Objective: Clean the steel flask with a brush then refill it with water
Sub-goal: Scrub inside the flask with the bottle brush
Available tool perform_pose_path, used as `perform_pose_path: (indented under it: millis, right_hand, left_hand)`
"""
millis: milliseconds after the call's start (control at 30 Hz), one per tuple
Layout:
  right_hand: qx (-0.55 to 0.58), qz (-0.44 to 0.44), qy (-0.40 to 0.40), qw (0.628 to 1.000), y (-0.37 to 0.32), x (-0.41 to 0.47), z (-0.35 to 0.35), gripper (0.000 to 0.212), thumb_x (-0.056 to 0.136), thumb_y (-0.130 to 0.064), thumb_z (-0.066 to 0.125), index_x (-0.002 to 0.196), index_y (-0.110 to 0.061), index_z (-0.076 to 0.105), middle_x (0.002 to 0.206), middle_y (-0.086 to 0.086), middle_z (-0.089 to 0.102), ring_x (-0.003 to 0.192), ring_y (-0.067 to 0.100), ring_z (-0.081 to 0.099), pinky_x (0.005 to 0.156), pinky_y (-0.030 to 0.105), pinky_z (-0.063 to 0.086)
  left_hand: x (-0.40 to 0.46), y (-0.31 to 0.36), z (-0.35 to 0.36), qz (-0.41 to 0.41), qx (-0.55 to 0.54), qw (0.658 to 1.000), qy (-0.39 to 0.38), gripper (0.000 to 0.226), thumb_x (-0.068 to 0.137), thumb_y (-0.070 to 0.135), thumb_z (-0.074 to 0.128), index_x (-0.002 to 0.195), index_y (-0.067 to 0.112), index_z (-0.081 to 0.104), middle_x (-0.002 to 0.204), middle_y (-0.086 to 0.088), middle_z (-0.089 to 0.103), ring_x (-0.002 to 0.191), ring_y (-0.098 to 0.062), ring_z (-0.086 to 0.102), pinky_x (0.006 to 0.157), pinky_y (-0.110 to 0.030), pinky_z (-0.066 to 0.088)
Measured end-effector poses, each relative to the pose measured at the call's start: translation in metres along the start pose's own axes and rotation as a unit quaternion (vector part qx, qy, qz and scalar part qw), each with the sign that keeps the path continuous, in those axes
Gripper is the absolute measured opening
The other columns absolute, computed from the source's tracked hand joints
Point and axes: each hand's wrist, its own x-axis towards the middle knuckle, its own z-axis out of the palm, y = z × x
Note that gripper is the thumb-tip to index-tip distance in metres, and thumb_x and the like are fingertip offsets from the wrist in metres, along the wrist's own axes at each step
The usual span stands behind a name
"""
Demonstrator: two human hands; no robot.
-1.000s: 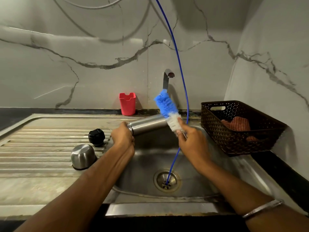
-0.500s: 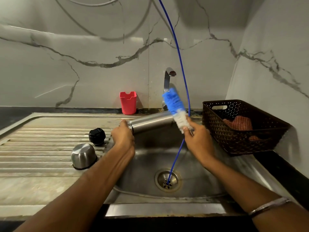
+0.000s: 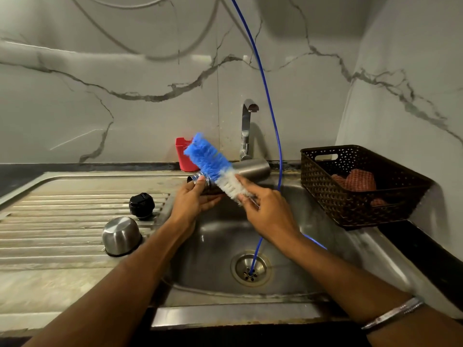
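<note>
Over the sink (image 3: 288,246) at frame centre, the left hand (image 3: 193,199) grips the flask (image 3: 250,167) near its mouth; the right hand (image 3: 265,209), pinching the brush (image 3: 213,166), has swung it from the base toward the opening, likely ready for insertion.

Grey-veined white marble wall panels (image 3: 125,96) are meeting at a corner on the right. A dark stone surface (image 3: 431,254) is running along their base, carrying a ribbed stainless steel sink unit (image 3: 62,196). A curved chrome tap (image 3: 246,126) is standing behind the basin. Soft light is reflecting off the wall.
</note>
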Motion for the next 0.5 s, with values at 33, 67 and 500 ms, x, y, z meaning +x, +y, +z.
perform_pose_path:
  millis: [33,67,500]
  right_hand:
    - [0.000,0.029,0.008,1.000,0.007,0.002,-0.002,0.056,0.099,-0.036,0.061,0.149,-0.048,0.040,0.110,-0.002,0.076,0.078,0.010,0.069,0.063,0.029,0.060]
    - [0.009,0.069,0.017,0.997,0.015,0.005,-0.004,0.054,0.099,-0.034,0.062,0.149,-0.043,0.043,0.113,-0.002,0.075,0.077,0.008,0.067,0.061,0.025,0.057]
    - [0.020,0.042,-0.080,0.996,0.008,-0.002,0.005,0.055,0.097,-0.042,0.063,0.148,-0.043,0.044,0.129,-0.005,0.069,0.107,0.015,0.068,0.086,0.040,0.060]
  left_hand:
    - [0.001,0.000,0.000,-0.010,-0.018,1.000,0.002,0.034,0.108,0.025,0.045,0.128,0.000,0.058,0.121,-0.022,0.070,0.106,-0.039,0.071,0.088,-0.041,0.060]
    - [0.001,0.000,0.000,-0.018,-0.031,0.999,0.003,0.032,0.108,0.023,0.046,0.128,-0.001,0.058,0.123,-0.025,0.068,0.106,-0.040,0.070,0.089,-0.042,0.060]
    - [0.009,-0.010,-0.004,-0.047,-0.031,0.996,0.073,0.049,0.097,0.062,0.049,0.113,0.018,0.063,0.111,-0.017,0.074,0.097,-0.034,0.075,0.089,-0.053,0.060]
